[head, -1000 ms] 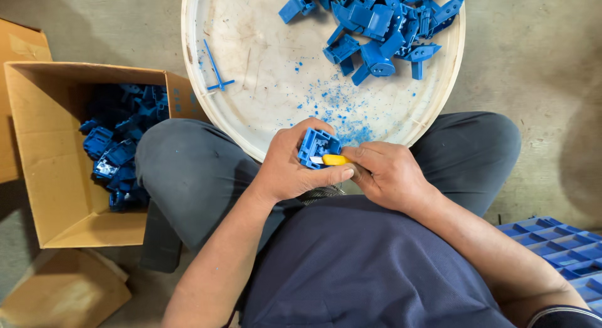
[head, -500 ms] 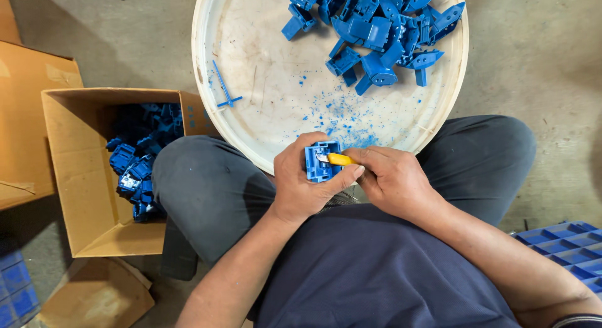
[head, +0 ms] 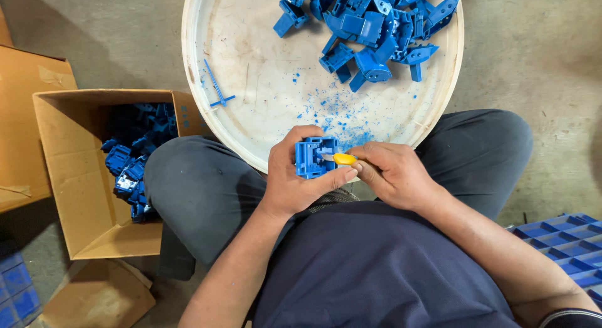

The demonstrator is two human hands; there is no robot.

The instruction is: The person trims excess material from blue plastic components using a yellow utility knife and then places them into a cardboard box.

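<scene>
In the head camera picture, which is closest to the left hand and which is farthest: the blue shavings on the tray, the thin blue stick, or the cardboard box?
From the left hand:
1. Blue shavings, just above it on the white tray.
2. Thin blue stick, up and to the left on the tray.
3. Cardboard box, far left on the floor.

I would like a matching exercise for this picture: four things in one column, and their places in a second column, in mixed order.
Things:
1. blue plastic part
2. yellow-handled knife
3. cardboard box
4. loose blue parts

Places:
A. piled at the far side of the round white tray
B. in the right hand
C. on the floor beside the person's left knee
D. in the left hand

Pairs: 1-D, 2-B, 3-C, 4-A
</scene>
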